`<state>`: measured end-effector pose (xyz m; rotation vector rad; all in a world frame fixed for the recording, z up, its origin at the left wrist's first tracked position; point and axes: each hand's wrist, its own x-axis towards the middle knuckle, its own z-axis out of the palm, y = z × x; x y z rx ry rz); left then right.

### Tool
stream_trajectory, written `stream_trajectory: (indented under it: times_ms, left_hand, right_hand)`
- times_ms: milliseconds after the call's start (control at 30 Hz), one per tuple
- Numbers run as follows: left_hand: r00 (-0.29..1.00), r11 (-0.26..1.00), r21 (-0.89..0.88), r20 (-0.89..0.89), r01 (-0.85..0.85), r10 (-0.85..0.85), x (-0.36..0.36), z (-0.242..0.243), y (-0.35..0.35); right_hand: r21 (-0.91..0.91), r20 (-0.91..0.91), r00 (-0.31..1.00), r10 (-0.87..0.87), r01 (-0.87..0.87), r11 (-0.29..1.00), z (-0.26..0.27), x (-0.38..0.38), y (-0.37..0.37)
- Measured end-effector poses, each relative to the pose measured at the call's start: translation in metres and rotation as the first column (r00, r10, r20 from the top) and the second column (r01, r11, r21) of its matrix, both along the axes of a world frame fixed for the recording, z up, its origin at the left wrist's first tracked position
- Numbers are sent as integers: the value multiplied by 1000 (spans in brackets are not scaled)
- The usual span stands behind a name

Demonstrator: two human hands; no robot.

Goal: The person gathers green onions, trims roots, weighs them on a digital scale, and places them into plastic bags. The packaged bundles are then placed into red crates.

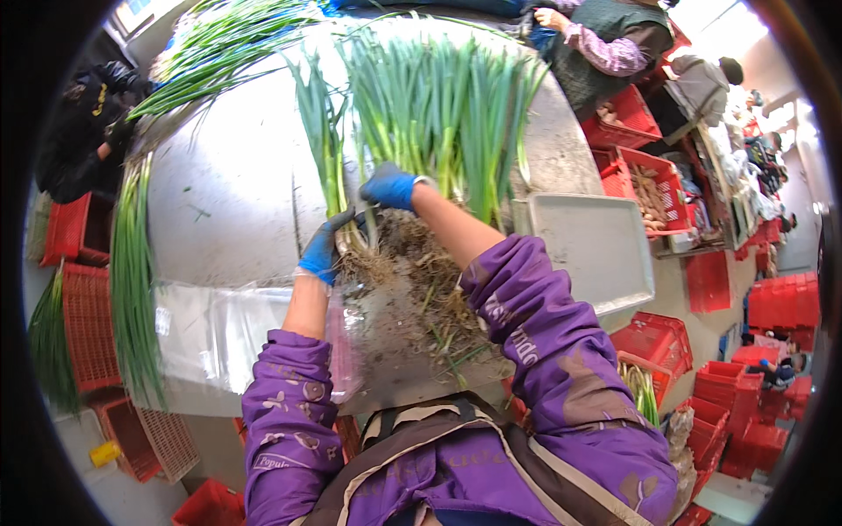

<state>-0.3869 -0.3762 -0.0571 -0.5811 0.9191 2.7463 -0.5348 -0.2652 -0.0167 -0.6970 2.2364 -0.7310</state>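
My left hand, in a blue and dark glove, grips a small bunch of green leeks or large scallions near the root end, roots towards me. Just right of it my right hand, gloved alike, is closed around a single stalk whose pale lower end hangs beside the bunch. Its fingers are partly hidden. Beyond my right hand a broad row of leeks lies side by side on the metal table, leaves pointing away. A heap of torn roots and soil lies under my right forearm.
Clear plastic bags lie at the table's near left edge. A grey tray stands at the right. Long thin green onions hang over the left edge. Red crates stand around, and people are at the far side.
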Motion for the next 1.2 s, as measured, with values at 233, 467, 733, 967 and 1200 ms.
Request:
stream_trajectory:
  times_ms: [233,467,733,967,1200]
  left_hand:
    - [948,945,83,-23,-316,319,21,48,-5]
    - [990,961,-251,50,-116,133,42,31,45]
    - [987,983,-85,-22,-161,160,45,43,81]
    - [974,951,-213,-34,-225,223,66,74,119]
    - [989,987,-69,-46,-146,143,99,61,141]
  right_hand:
    - [-278,70,962,-263,272,921,51,-91,139]
    - [49,84,917,-389,386,921,7,-136,229]
    - [222,-30,992,125,-115,968,22,-58,145]
    - [416,-339,861,380,-225,881,-30,-51,115]
    - [611,-408,265,874,-631,477,-15,-50,132]
